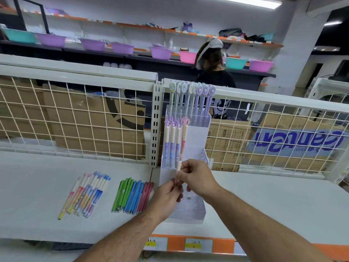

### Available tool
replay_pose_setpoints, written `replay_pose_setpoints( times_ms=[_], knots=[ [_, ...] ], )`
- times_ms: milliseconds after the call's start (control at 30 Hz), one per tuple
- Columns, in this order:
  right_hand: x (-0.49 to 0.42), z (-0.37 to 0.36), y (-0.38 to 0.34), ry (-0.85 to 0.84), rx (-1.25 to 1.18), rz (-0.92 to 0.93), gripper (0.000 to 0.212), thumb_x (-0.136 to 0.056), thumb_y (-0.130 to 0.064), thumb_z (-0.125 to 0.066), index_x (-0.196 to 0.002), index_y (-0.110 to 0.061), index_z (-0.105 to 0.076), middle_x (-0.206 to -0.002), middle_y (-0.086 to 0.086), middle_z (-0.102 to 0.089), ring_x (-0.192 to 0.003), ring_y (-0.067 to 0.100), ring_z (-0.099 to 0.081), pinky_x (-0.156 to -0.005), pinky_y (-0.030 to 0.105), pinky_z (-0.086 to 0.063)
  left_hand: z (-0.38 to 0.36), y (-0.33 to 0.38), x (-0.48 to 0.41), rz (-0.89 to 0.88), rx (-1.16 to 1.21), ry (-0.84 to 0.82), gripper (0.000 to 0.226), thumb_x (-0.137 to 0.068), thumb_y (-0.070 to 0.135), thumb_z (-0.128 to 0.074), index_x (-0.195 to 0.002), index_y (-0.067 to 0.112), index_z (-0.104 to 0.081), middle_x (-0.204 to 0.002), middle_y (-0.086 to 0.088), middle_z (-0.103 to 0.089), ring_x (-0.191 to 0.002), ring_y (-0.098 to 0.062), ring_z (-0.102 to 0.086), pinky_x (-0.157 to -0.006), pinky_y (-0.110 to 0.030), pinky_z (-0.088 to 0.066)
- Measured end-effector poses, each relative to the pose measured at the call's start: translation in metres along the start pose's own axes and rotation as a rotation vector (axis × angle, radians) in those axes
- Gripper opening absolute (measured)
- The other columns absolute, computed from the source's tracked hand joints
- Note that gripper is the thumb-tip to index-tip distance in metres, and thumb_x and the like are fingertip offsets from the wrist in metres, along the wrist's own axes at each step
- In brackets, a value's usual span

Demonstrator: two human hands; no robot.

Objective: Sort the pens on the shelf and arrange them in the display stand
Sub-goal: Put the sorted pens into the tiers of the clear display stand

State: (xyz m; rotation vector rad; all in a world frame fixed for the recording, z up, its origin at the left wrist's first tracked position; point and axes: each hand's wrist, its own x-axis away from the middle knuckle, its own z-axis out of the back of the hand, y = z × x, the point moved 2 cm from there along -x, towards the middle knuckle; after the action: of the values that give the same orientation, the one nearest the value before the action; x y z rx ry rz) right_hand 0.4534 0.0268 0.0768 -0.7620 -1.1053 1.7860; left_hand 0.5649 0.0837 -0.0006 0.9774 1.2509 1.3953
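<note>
A clear tiered display stand (192, 208) sits on the white shelf (47, 186). Its back row holds several purple cartoon-capped pens (192, 99); the middle row holds several coral-topped pens (172, 140). My right hand (196, 176) and my left hand (168, 197) both pinch one pink coral-topped pen (179, 164), upright in front of the stand. Left of the stand lie a pile of pastel coral-topped pens (86, 193) and a row of green, blue and red pens (132, 195).
A white wire grid (75, 118) backs the shelf, with cardboard boxes behind it. A person in black (213, 76) stands beyond, by shelves of plastic basins (120, 48). Orange price strip (188, 244) runs along the shelf front.
</note>
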Motion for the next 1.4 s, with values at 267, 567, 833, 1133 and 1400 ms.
replay_pose_setpoints(
  times_ms=[267,567,833,1133,1400],
  knots=[
    [0.0,-0.004,0.007,0.097,0.072,0.039,0.009,-0.086,-0.013,-0.073,-0.082,-0.014,-0.065,-0.076,0.008,-0.071,-0.06,0.015,-0.063,-0.052,0.025,-0.05,0.0,-0.001,-0.002,0.0,-0.089,0.006,0.021,-0.1,0.038,-0.053,-0.083,0.03,-0.064,-0.072,0.003,-0.064,-0.067,-0.011,-0.058,-0.065,-0.036,-0.05],
    [-0.012,0.033,-0.041,0.236,0.011,0.179,0.011,-0.088,-0.01,-0.069,-0.08,-0.012,-0.062,-0.074,0.012,-0.071,-0.064,0.023,-0.063,-0.059,0.039,-0.052,0.009,-0.003,0.002,-0.196,-0.75,0.026,0.029,-0.086,0.041,-0.07,-0.113,0.03,-0.069,-0.109,0.017,-0.061,-0.108,-0.006,-0.05,-0.092,-0.023,-0.042],
    [-0.029,0.051,-0.07,0.354,0.004,0.214,0.01,-0.092,-0.014,-0.067,-0.083,-0.014,-0.062,-0.078,0.006,-0.073,-0.08,0.029,-0.071,-0.068,0.05,-0.06,0.012,-0.008,-0.003,-0.18,-0.803,0.005,0.031,-0.085,0.048,-0.07,-0.11,0.03,-0.071,-0.111,0.015,-0.061,-0.105,-0.006,-0.043,-0.083,-0.02,-0.033],
    [-0.04,0.041,-0.066,0.346,0.131,0.227,0.007,-0.089,-0.017,-0.067,-0.083,-0.017,-0.064,-0.078,0.003,-0.071,-0.064,0.015,-0.059,-0.059,0.031,-0.05,0.012,-0.01,-0.004,-0.17,-0.792,0.004,0.031,-0.083,0.05,-0.071,-0.109,0.032,-0.071,-0.109,0.015,-0.059,-0.105,-0.005,-0.041,-0.083,-0.021,-0.033],
    [-0.04,0.03,-0.048,0.302,0.237,0.177,0.007,-0.09,-0.021,-0.064,-0.084,-0.017,-0.063,-0.069,-0.007,-0.063,-0.055,0.008,-0.049,-0.053,0.024,-0.038,0.012,-0.011,-0.003,-0.175,-0.789,0.013,0.031,-0.084,0.05,-0.07,-0.11,0.032,-0.07,-0.11,0.015,-0.059,-0.105,-0.005,-0.041,-0.083,-0.022,-0.032]
  ],
)
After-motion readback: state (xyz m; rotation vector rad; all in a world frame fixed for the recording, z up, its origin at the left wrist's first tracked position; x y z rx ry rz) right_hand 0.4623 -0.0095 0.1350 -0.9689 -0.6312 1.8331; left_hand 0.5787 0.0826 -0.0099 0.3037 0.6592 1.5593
